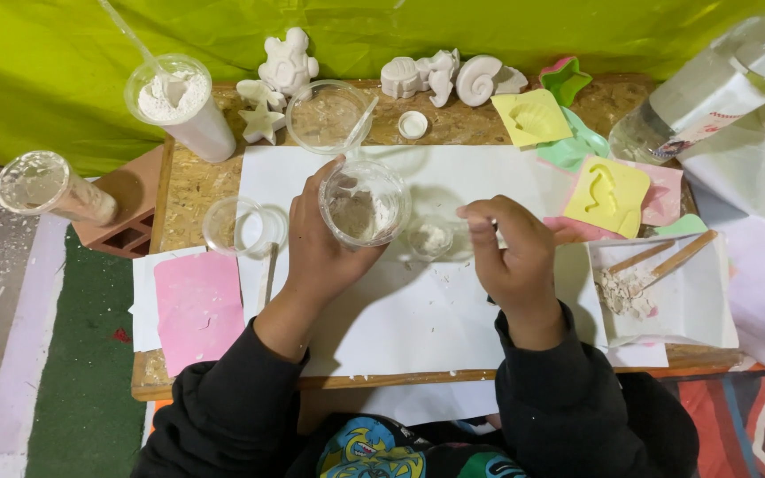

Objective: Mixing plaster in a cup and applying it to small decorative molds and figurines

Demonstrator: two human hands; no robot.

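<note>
My left hand (pixel 316 248) grips a clear plastic cup (pixel 365 204) tilted toward me, with whitish plaster paste inside. My right hand (pixel 511 252) is closed with fingers curled, seemingly pinching a small thin tool that is mostly hidden, just right of a small clear lid (pixel 429 237) holding a bit of white powder. Both hands hover over a large white paper sheet (pixel 400 310) on a wooden board.
A tall cup of white powder (pixel 179 102), empty clear cups (pixel 325 115) (pixel 234 226), white plaster figures (pixel 287 62) (pixel 480 80), yellow moulds (pixel 533 119) (pixel 606 193), a pink sheet (pixel 198 305), a paper with crumbs and wooden sticks (pixel 657 283), a clear bottle (pixel 710 84).
</note>
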